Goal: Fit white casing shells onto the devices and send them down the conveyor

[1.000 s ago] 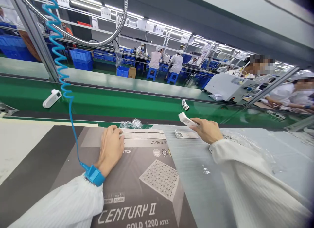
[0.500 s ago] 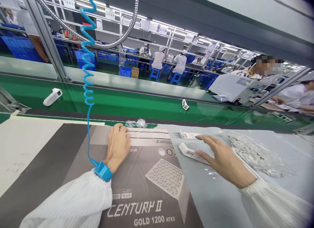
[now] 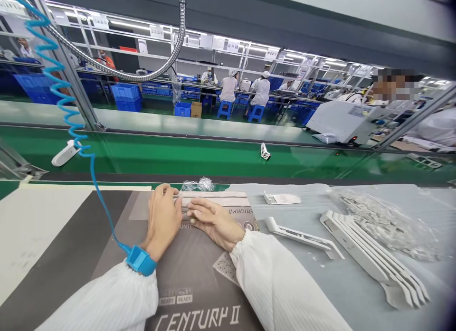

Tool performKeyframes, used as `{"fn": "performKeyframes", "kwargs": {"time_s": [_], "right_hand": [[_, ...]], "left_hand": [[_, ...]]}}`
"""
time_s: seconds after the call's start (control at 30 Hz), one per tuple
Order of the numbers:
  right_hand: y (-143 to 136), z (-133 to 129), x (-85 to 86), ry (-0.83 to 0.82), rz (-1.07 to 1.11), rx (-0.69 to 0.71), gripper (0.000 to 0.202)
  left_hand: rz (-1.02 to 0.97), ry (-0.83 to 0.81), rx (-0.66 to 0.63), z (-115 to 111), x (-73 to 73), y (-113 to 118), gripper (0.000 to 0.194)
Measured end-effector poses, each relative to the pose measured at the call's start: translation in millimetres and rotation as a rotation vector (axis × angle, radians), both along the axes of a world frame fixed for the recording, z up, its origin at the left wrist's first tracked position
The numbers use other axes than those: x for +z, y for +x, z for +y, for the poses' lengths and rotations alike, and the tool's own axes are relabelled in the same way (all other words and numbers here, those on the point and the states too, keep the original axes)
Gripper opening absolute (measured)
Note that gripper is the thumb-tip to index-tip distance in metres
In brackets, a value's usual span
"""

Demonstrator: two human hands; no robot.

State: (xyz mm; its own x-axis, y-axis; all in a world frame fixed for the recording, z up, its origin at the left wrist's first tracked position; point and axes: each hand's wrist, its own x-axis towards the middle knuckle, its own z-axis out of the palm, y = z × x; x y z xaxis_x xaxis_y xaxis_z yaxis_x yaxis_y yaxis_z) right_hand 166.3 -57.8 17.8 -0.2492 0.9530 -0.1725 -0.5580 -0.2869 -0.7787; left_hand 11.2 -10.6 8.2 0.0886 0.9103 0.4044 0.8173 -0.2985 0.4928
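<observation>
My left hand [image 3: 164, 222] rests at the far edge of a flat grey printed cardboard [image 3: 199, 274] marked CENTURY II, its fingers curled inward. A blue wrist strap [image 3: 141, 260] with a coiled cord is on that wrist. Just beside it, my right hand [image 3: 215, 224] has bent fingers drawn together, close to the left thumb. Anything between the fingers of either hand is too small or hidden to make out. To the right of the cardboard lie a long white plastic housing [image 3: 302, 236] and a shorter white plastic piece [image 3: 282, 198].
Several white housings [image 3: 374, 260] lie nested at the right, near a clear bag of small parts [image 3: 384, 222]. Crumpled clear plastic [image 3: 199, 184] sits by the green conveyor belt [image 3: 178, 155], which carries white devices. A metal post [image 3: 71, 70] stands at left; people work beyond.
My right hand has moved left from the white plastic pieces to beside my left hand over the cardboard. The nested housings now show. The view has shifted slightly.
</observation>
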Motion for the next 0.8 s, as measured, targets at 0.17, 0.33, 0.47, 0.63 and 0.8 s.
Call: {"fn": "performKeyframes", "kwargs": {"time_s": [0.17,0.33,0.47,0.63,0.8], "right_hand": [[5,-1,-4.5,-0.027,0.081,-0.06,0.033],[5,-2,-7.2,0.002,0.037,-0.037,0.032],[6,-1,-10.9,0.037,0.005,-0.018,0.029],[8,-1,-12.2,0.051,-0.008,-0.001,0.029],[7,-2,-9.4,0.028,-0.016,-0.022,0.029]], "left_hand": [[-0.003,0.07,-0.029,-8,3.4,4,0.02],[-0.012,0.066,-0.067,-12,-4.6,11,0.017],[-0.02,0.003,-0.071,-10,-9.8,14,0.013],[-0.041,0.003,-0.07,-10,-8.7,14,0.013],[-0.055,0.009,-0.061,-9,-7.8,12,0.013]]}}
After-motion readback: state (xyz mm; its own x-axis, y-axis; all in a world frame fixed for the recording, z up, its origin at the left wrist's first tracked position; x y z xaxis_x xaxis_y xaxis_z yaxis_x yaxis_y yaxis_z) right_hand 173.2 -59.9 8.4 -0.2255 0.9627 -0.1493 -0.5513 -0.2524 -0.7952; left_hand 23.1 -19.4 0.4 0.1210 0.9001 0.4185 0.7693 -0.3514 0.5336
